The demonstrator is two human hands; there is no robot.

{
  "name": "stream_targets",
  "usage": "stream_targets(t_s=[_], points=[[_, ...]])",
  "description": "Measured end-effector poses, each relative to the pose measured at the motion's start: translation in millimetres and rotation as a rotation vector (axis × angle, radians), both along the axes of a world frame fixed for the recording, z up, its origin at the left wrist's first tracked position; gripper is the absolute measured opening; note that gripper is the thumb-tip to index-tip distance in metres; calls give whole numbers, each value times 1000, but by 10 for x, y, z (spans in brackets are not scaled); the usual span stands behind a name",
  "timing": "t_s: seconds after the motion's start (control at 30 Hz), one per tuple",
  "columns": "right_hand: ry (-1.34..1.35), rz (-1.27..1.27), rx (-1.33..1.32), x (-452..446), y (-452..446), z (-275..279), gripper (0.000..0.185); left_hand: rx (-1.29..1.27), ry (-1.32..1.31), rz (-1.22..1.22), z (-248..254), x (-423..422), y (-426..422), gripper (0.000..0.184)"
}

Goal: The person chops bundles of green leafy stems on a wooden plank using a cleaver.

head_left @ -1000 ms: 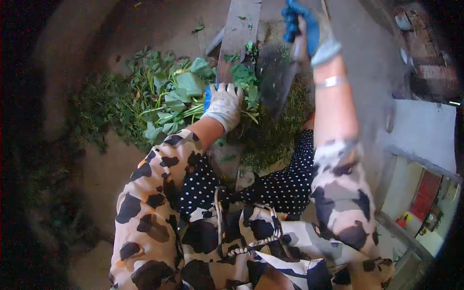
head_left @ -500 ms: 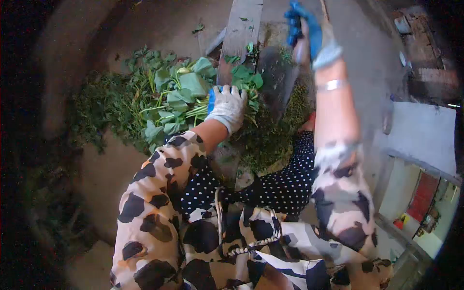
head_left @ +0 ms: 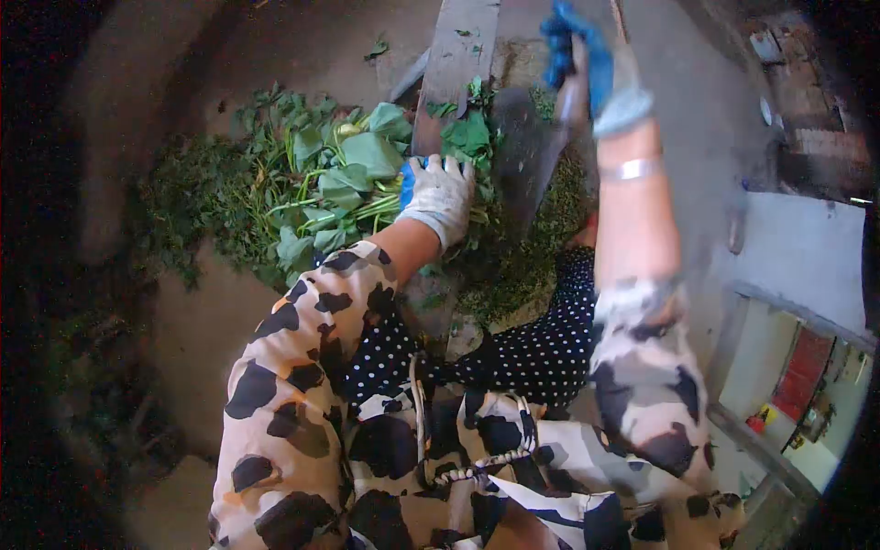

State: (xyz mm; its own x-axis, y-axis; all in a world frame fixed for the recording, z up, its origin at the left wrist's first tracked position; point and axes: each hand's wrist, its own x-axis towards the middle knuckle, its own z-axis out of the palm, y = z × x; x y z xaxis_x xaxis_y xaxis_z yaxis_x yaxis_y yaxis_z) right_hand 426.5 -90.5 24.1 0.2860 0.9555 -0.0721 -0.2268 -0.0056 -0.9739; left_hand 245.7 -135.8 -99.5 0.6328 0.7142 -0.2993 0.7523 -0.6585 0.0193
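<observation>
My left hand (head_left: 438, 194), in a white glove with blue on the palm side, is closed over a bunch of leafy green stems (head_left: 371, 211) lying across a wooden plank (head_left: 451, 78). Broad leaves spread to the left of it, and cut greens (head_left: 469, 136) stick out past the fingers. Raised at the upper right, my right hand (head_left: 591, 60) wears a blue glove and is wrapped round the handle of a large knife (head_left: 527, 151). The wide dark blade, smeared by motion, points down beside the plank, to the right of the bunch.
A heap of finely chopped greens (head_left: 513, 280) lies below the blade, close to my legs in dotted trousers (head_left: 541, 353). More loose plants (head_left: 197, 192) lie on the floor at left. A pale board (head_left: 802, 257) and a low frame with a red item (head_left: 804, 371) stand at right.
My left hand has shifted slightly right along the bunch. My right hand with the knife is in nearly the same raised place, and the blade sits slightly differently.
</observation>
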Motion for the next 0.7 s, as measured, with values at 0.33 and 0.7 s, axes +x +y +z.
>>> stream_targets(t_s=[0.33,0.7], points=[[171,-204,-106,-853,-1303,-418,10,-41,-49,113,151,89,9,57],[-287,129,77,140,193,21,29,-157,-1,104,275,134,91,69]])
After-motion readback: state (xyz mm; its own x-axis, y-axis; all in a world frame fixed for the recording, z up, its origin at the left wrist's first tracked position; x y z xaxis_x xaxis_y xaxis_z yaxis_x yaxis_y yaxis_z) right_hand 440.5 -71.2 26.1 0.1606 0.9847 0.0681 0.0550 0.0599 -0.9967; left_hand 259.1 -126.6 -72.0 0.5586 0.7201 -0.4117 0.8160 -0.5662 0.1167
